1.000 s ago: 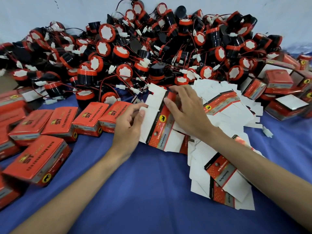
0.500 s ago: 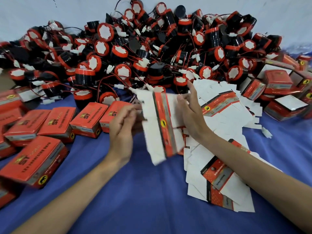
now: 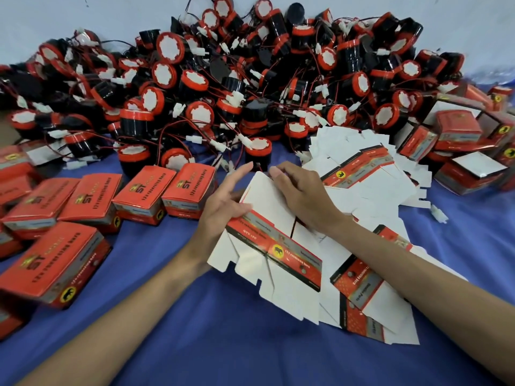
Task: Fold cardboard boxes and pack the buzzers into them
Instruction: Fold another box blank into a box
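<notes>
The left hand (image 3: pixel 223 203) pinches an edge of the flat box blank (image 3: pixel 274 246) while the right hand (image 3: pixel 302 196) curls over its top, probably to pop it open. The buzzers (image 3: pixel 250 87) lie heaped just beyond, ready for packing.

A small packing workshop, with a big heap of red-and-black wired buzzers (image 3: pixel 223 87) beyond both hands, rows of closed red boxes (image 3: pixel 92 199) beside the left hand (image 3: pixel 223 207), and flat carton blanks (image 3: pixel 370 190) fanned past the right hand (image 3: pixel 301 201) on a blue cloth (image 3: pixel 223 335).
</notes>
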